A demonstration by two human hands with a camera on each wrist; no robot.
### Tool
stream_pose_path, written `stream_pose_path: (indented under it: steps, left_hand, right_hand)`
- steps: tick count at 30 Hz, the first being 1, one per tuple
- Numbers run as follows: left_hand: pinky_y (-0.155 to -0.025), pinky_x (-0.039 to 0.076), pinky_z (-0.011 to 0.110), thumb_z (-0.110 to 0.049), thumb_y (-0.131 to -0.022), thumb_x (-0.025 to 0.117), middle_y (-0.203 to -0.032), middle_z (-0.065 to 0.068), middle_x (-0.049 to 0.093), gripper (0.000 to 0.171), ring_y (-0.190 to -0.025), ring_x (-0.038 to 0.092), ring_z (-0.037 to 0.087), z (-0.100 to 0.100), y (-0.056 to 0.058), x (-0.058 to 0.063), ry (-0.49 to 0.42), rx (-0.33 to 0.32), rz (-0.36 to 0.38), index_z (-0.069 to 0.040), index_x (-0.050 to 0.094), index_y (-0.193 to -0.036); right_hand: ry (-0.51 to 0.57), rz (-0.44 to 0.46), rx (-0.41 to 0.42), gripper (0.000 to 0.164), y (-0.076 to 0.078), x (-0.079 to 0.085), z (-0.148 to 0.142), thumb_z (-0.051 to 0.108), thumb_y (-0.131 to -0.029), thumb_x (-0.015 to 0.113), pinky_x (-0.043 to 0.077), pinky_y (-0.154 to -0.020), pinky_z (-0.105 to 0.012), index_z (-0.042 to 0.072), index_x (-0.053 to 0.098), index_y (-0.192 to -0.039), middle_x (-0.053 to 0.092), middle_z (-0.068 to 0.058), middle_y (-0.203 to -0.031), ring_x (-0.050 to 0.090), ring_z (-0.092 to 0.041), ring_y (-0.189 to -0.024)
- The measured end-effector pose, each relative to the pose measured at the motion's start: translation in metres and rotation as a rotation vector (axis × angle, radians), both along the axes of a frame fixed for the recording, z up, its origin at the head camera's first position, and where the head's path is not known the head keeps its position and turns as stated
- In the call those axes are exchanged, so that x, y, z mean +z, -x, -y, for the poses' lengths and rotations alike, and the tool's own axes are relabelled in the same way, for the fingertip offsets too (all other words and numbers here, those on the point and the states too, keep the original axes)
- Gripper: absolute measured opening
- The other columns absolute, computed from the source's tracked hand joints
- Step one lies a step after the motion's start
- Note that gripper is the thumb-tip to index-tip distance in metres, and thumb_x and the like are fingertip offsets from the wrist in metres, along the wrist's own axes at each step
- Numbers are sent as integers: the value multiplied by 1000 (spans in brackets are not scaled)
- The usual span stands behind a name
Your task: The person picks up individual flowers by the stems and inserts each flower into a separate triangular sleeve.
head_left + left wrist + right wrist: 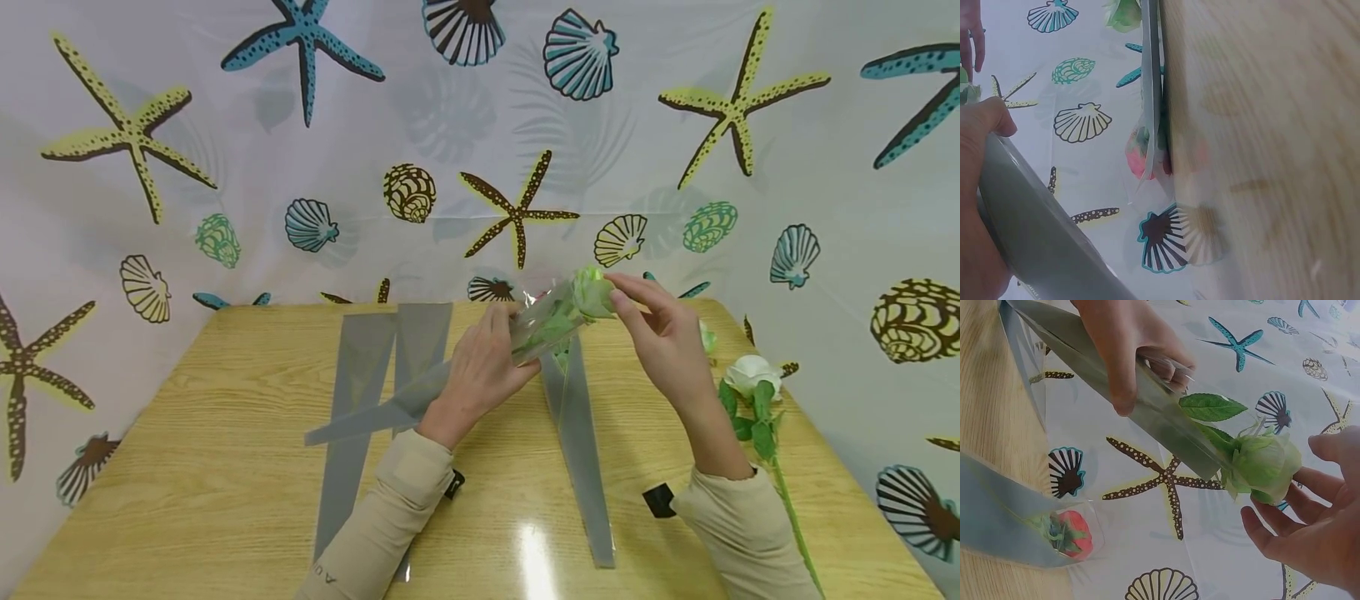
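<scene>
A pale green rose (592, 293) stands in a clear-and-grey flower sleeve (420, 396), its bloom sticking out of the wide end. My left hand (480, 367) grips the sleeve around its upper part, holding it tilted above the table. From the right, my right hand (667, 342) reaches to the bloom; in the right wrist view its fingertips (1260, 531) touch or nearly touch the petals, fingers extended and loosely bent. Green leaves (1213, 407) show at the sleeve's mouth. The stem inside is mostly hidden by the grey film and my left hand.
Further grey sleeves (348, 467) lie on the wooden table (225, 417) to the left. Right of centre lies another sleeve (581, 450). A pinkish-red rose (1075, 532) shows inside a sleeve. A white rose (753, 375) lies at the right edge, near another pale bloom (707, 337).
</scene>
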State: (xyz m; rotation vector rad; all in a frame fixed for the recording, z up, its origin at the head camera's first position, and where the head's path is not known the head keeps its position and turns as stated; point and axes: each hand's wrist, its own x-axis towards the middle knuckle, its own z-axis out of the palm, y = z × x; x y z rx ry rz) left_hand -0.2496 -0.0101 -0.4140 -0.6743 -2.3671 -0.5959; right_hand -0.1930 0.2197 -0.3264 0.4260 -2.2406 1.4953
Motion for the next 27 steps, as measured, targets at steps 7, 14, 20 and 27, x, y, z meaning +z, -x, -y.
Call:
stream_pose_path:
  steps: [7, 14, 20, 27]
  left_hand:
    - [-65, 53, 32, -30, -81, 89, -110, 7, 59, 67, -77, 59, 18, 0, -1, 1, -3, 2, -9, -9, 48, -130]
    - [-63, 51, 31, -29, -80, 89, -109, 7, 60, 65, -74, 57, 17, 1, 0, 0, -13, 4, -10, -9, 48, -127]
    - [-60, 53, 30, -26, -81, 87, -107, 7, 61, 63, -71, 57, 17, 1, 0, 0, -36, -15, 9, -8, 48, -127]
    - [-64, 56, 29, -30, -85, 85, -112, 7, 60, 66, -84, 61, 15, 3, 2, 0, -57, -87, 47, -5, 50, -135]
  right_hand:
    - [4, 54, 4, 39, 0, 1, -3, 26, -111, 55, 47, -102, -9, 9, 64, -145, 62, -11, -148, 55, 5, -131]
    - [0, 74, 30, 39, -1, 3, -1, 27, -111, 55, 47, -102, -8, 9, 64, -145, 59, -13, -152, 54, 4, -132]
    - [23, 85, 37, 39, -2, 3, -1, 27, -111, 56, 51, -100, -11, 7, 65, -144, 63, -9, -147, 61, 3, -124]
    - [62, 103, 32, 42, 0, 0, -7, 26, -110, 57, 53, -97, -12, 2, 63, -144, 67, 17, -131, 66, 4, -113]
